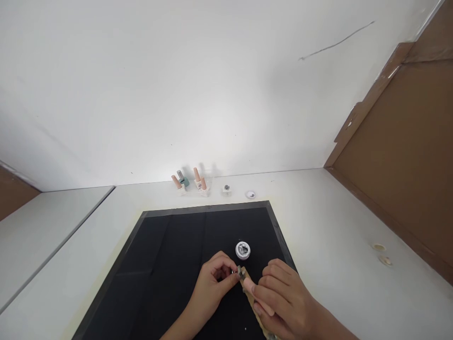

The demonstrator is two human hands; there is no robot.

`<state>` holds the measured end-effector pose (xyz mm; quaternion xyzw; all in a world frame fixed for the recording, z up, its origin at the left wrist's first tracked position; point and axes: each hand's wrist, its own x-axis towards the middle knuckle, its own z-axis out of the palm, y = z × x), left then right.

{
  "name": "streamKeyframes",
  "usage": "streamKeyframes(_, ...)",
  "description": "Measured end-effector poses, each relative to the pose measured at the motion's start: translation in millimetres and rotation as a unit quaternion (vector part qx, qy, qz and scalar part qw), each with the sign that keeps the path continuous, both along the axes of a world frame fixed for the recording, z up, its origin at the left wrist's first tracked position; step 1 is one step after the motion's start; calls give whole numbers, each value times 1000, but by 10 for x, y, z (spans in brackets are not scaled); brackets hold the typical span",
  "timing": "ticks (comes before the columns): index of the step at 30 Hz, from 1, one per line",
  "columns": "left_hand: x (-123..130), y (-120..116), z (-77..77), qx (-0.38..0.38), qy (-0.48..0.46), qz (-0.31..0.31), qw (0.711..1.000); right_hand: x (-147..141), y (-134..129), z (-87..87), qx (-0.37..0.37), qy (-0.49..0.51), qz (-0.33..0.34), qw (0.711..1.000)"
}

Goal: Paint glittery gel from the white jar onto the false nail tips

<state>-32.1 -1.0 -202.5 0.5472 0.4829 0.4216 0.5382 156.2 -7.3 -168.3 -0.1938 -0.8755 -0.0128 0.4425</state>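
Observation:
Over the black mat [177,250], my left hand [214,278] pinches a small shiny dark piece [240,272] between thumb and fingertips. My right hand [283,295] is closed around a peach-coloured handle [260,297], shaped like the caps of the nail polish bottles at the back. Its front end meets the small piece; whether a brush is there I cannot tell. A tan strip [262,326] runs beneath the handle, partly hidden by my right hand. Just beyond my fingers stands a small round jar [243,250] with silvery contents.
Several nail polish bottles [204,188] stand near the wall, one with a grey cap [180,174]. To their right are a small clear container [227,190] and a shallow round dish [250,194]. Two small round pieces [379,247] lie at right, near a brown cardboard panel [399,165].

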Motion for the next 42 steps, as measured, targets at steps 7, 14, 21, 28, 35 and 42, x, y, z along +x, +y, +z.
streamKeyframes(7,-1,-6,-3,0,0,-1,1000,8,-1,6,3,3,2,1000)
streamKeyframes(14,-9,-3,-20,7,5,0,1000,9,16,39,21,-8,-12,1000)
streamKeyframes(21,-1,6,-7,9,2,-1,1000,5,22,51,21,-48,-23,998)
streamKeyframes(28,-1,-15,3,4,1,-2,1000,9,12,15,13,-48,-10,999)
streamKeyframes(35,-3,-16,-1,-1,3,2,1000,13,15,15,11,-24,6,1000)
streamKeyframes(42,-4,2,-14,2,5,1,1000,4,12,29,23,-16,7,1000)
